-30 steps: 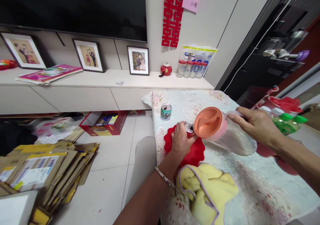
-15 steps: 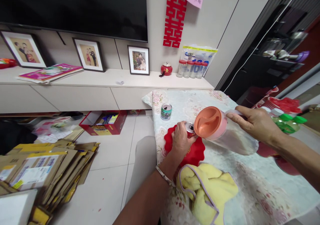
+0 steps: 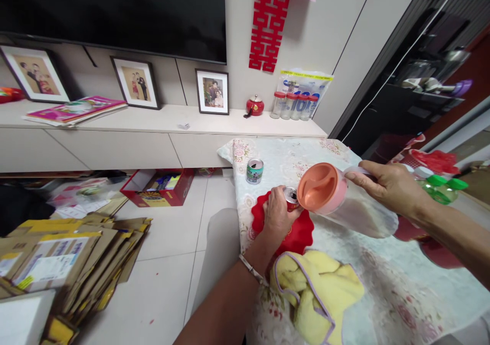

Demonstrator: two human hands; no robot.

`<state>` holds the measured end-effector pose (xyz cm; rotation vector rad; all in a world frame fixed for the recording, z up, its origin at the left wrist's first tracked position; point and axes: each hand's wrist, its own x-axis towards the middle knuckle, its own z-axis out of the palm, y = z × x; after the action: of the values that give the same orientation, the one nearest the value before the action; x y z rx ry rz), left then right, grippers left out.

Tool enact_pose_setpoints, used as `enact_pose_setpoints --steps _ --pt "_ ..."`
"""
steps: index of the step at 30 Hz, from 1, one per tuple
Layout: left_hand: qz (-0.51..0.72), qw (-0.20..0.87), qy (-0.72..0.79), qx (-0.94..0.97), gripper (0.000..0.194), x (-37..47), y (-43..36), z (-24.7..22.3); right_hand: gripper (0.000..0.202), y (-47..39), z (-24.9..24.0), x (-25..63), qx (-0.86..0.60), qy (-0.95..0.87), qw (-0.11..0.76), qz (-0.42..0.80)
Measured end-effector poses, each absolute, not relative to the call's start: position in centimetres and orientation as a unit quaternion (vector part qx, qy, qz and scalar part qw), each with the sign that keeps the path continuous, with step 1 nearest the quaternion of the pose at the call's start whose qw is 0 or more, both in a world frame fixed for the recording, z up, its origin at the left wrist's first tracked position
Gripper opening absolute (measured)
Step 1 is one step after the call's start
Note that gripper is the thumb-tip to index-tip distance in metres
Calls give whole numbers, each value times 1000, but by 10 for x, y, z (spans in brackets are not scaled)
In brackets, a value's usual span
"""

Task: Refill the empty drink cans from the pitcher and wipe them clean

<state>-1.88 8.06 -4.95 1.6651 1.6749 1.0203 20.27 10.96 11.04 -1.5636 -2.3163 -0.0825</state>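
My left hand (image 3: 278,213) is wrapped round a small red drink can (image 3: 291,198), its opened top facing up, over a red scalloped plate (image 3: 302,235). By its handle, my right hand (image 3: 383,184) grips a clear pitcher (image 3: 358,215) with an orange lid (image 3: 319,187). The pitcher is tipped left, and its lid edge meets or nearly meets the can's rim. Whether liquid is flowing out I cannot tell. Farther back stands a green and silver can (image 3: 254,172) with its top opened. A crumpled yellow towel (image 3: 317,294) lies in front of the plate.
A floral cloth covers the table (image 3: 398,294). Green-capped bottles (image 3: 440,188) and a red basket (image 3: 413,161) stand at the right. Behind runs a white cabinet (image 3: 161,125) with framed photos and red-lidded jars (image 3: 294,105). Flattened cardboard (image 3: 84,253) and a red box (image 3: 164,189) are on the floor.
Both hands, the can and the tipped pitcher stay almost where they were. The view has shifted very slightly.
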Motion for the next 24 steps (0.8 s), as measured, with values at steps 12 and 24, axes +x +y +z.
enact_pose_setpoints --steps 12,24 --pt "389 273 624 621 57 -17 82 -54 79 109 116 199 -559 -815 151 -22" --pt "391 276 627 615 55 -17 81 -56 80 112 117 198 -558 -817 144 -21"
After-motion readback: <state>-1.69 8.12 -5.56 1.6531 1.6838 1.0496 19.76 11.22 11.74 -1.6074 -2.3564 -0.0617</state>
